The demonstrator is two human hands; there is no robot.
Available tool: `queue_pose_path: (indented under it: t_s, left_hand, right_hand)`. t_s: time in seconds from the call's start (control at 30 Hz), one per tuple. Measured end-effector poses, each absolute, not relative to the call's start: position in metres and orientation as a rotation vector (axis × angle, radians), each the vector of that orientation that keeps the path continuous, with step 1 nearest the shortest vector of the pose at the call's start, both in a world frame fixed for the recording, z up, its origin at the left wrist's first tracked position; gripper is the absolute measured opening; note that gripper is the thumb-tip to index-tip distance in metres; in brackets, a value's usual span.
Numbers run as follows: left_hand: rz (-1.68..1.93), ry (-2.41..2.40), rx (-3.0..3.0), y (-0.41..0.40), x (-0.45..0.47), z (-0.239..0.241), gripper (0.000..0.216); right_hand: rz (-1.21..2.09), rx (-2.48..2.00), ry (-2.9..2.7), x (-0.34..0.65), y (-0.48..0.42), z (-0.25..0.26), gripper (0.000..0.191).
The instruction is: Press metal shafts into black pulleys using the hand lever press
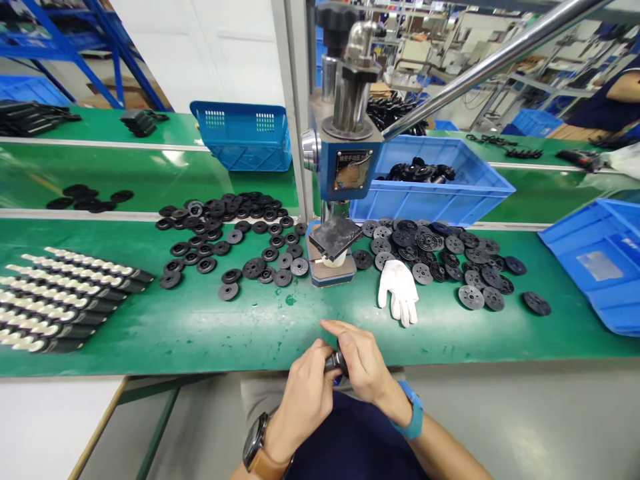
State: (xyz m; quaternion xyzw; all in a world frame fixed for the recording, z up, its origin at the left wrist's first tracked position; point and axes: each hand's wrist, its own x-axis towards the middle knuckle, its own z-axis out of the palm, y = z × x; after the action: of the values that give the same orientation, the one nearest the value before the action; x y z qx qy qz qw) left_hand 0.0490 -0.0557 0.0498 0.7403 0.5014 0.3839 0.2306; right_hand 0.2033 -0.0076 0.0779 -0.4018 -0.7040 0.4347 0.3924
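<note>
My left hand and my right hand meet close to my body, below the front edge of the green bench. Both are closed around one small black round part, which shows only partly between the fingers. Ahead on the bench stands a blue hand press with a dark plate on its base. A white glove lies to the right of the press base.
Black discs lie in heaps left and right of the press. Rows of silver and black stacked pieces fill the left. Blue bins stand behind, far left and at the right edge. Another person's arm shows far right.
</note>
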Motion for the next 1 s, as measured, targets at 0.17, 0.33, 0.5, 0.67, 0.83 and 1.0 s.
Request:
queue_pose_path:
  t_s: [0.17,0.33,0.5,0.67,0.83,1.0]
  left_hand:
    - [1.066,1.301,1.926,-0.054,0.049,0.041,0.024]
    - [1.242,1.172,1.558,-0.045,0.05,0.034,0.014]
    - [1.306,1.068,1.239,-0.04,0.048,0.036,0.017]
    - [1.279,1.095,1.159,-0.043,0.046,0.035,0.029]
    - [1.274,1.117,1.176,-0.044,0.047,0.037,0.032]
    - [1.276,1.112,1.189,-0.045,0.047,0.037,0.031]
  right_hand:
    - [1.145,-1.015,-1.696,0.203,-0.008,0.069,0.054]
    - [1.315,-0.823,-1.606,0.212,-0.005,0.091,0.058]
    - [1.192,-0.711,-1.803,0.218,-0.007,0.103,0.07]
    - [1.062,-0.653,-1.913,0.214,-0.012,0.095,0.074]
    - [1.045,-0.64,-1.906,0.213,-0.014,0.092,0.075]
    - [1.042,-0.621,-1.917,0.215,-0.014,0.092,0.075]
